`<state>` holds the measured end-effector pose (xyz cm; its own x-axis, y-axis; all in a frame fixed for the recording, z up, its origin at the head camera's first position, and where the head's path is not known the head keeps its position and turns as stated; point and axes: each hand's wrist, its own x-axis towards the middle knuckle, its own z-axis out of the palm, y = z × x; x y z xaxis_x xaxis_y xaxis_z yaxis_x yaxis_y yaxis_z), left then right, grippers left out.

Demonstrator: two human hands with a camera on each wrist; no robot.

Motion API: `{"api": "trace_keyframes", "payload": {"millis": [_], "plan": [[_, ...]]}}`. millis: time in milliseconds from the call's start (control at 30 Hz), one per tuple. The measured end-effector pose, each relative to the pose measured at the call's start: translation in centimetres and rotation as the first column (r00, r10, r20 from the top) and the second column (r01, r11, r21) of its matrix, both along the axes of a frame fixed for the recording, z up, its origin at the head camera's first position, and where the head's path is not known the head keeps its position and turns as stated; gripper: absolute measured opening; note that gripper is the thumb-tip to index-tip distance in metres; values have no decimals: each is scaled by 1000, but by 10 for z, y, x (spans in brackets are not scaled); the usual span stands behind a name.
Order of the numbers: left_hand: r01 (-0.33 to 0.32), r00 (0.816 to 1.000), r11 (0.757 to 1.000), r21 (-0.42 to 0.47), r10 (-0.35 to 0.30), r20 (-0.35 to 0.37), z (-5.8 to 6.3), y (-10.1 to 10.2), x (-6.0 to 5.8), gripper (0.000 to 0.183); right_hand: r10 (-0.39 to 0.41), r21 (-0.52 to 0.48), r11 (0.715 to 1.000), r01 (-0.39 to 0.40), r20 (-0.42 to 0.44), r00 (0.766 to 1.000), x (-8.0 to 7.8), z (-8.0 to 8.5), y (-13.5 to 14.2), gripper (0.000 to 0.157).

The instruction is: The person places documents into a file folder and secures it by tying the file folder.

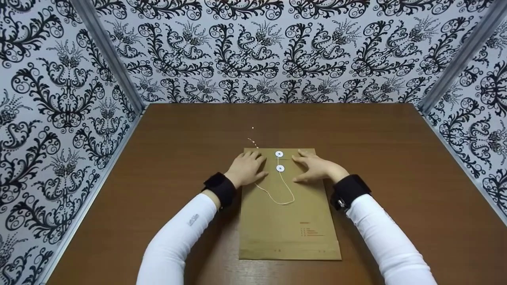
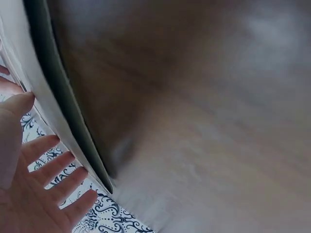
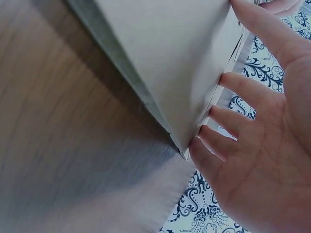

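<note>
A brown paper document envelope (image 1: 285,221) lies flat, its string-tie end away from me. Two white paper discs (image 1: 280,168) sit one above the other near that end, and a thin white string (image 1: 283,203) loops from them toward the left hand. My left hand (image 1: 247,168) rests on the upper left of the envelope, fingers spread, tips touching its surface in the left wrist view. On the upper right, my right hand (image 1: 317,166) touches the envelope with extended fingers (image 3: 238,121). Neither hand grips anything.
The brown wooden table (image 1: 178,130) extends around the envelope on every side. Walls with black-and-white scroll pattern (image 1: 261,51) stand at the back and sides. A bit of white string (image 1: 252,141) shows just past the envelope's far edge.
</note>
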<state>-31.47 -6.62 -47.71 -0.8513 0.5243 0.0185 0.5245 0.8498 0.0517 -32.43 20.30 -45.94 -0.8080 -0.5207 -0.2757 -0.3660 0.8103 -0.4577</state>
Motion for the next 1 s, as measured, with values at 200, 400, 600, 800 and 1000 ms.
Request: {"api": "trace_keyframes", "payload": {"millis": [200,400,600,800,1000], "plan": [[-31,995,999,-8,31,94,2,5,-8,67,-2,-3,1000,2,4,1000,-1,-1,0,88],[-50,991,999,20,47,122,3,9,-12,70,-11,-2,1000,11,1,1000,-1,0,-1,87],[-55,988,998,-24,58,141,6,13,-11,71,-36,12,999,36,-20,999,2,3,-7,87],[-50,990,996,-74,59,126,3,16,-11,73,-79,40,996,83,-78,994,10,6,-13,86],[-55,992,995,-88,65,109,5,14,-11,73,-75,8,997,77,-128,989,20,12,-19,71]]}}
